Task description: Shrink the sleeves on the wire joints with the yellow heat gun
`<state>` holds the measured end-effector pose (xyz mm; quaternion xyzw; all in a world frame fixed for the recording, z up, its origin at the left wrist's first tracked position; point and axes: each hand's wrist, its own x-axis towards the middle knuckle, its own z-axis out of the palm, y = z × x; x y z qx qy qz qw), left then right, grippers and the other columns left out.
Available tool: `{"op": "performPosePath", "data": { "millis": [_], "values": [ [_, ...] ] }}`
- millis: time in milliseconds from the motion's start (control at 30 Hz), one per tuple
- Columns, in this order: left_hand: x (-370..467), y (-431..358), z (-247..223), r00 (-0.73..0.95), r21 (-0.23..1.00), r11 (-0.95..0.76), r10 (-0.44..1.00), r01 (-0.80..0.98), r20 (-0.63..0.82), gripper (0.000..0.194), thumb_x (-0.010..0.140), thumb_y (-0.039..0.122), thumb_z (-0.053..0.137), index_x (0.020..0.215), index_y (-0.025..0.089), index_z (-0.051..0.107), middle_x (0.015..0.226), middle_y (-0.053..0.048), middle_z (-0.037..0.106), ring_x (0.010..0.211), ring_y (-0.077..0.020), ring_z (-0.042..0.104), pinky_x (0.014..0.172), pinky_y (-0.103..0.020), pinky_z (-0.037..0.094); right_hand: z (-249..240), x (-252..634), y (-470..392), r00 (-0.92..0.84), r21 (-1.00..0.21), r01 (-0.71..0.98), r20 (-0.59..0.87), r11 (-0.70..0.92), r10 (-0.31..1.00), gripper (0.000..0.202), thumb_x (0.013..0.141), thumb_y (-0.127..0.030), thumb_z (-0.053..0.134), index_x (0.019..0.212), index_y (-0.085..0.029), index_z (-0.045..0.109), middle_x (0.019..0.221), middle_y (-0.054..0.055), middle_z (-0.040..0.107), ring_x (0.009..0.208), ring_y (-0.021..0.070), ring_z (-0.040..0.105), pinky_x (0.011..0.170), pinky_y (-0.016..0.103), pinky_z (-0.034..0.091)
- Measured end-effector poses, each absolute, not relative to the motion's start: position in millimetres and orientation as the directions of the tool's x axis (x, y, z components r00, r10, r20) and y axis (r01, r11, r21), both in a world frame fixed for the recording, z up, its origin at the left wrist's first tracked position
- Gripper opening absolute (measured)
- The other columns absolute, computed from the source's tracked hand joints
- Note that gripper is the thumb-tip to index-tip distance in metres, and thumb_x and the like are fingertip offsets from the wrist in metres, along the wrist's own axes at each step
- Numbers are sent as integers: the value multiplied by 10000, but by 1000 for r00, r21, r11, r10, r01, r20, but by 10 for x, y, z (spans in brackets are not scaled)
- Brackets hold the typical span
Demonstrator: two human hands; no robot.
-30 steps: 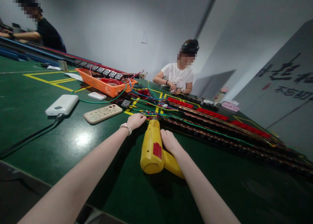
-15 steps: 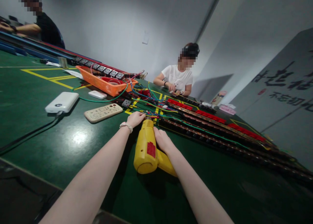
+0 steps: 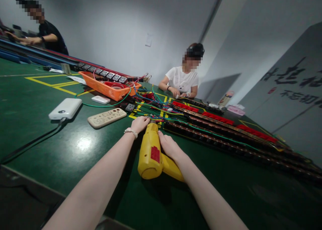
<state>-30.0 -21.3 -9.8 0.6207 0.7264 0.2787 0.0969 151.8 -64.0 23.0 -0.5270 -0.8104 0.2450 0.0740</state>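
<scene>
A yellow heat gun [image 3: 148, 154] with a red label lies across the middle of the view, its nozzle pointing away from me. My right hand [image 3: 170, 145] is closed at its right side, thumb along the body; the other fingers are hidden, and the handle runs under my wrist. Left of the nozzle, my left hand [image 3: 140, 123] pinches at the end of a bundle of thin coloured wires [image 3: 157, 117]. Its fingertips are close to the nozzle, and the exact wire between them is too small to make out.
Long dark strips [image 3: 213, 137] run off to the right, near red pieces [image 3: 218, 117]. Left of my hands are a patterned phone case [image 3: 107, 118], a white power bank [image 3: 65, 108] with a black cable, and an orange basket [image 3: 104, 89]. A person [image 3: 184, 77] sits opposite, another far left.
My hands and the heat gun hold almost the same place. The view has shifted slightly. The person at far left has moved an arm.
</scene>
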Motion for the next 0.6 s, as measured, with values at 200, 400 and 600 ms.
{"op": "performPosePath", "data": {
  "millis": [200, 400, 600],
  "values": [
    [-297, -205, -106, -218, 520, 89, 957, 849, 193, 461, 855, 472, 286, 875, 207, 663, 965, -69, 666, 867, -192, 591, 664, -227, 385, 232, 1526, -628, -432, -489, 813, -142, 316, 891, 697, 866, -603, 86, 1017, -151, 596, 1090, 158, 587, 1003, 290, 537, 843, 412, 362],
    [-295, -191, -141, -194, 513, 49, 953, 857, 232, 442, 854, 426, 283, 835, 204, 665, 918, -76, 669, 839, -204, 597, 641, -245, 383, 266, 1606, -602, -406, -494, 817, -129, 296, 905, 665, 866, -604, 131, 971, -153, 609, 1000, 128, 619, 913, 245, 563, 784, 344, 388],
    [-303, -177, -164, -215, 549, 49, 946, 835, 243, 448, 846, 438, 290, 757, 206, 663, 862, -62, 675, 795, -196, 602, 626, -245, 388, 283, 1795, -496, -352, -476, 840, -114, 260, 929, 665, 887, -557, 100, 906, -144, 622, 789, 101, 636, 757, 211, 578, 670, 301, 408]
  ]
}}
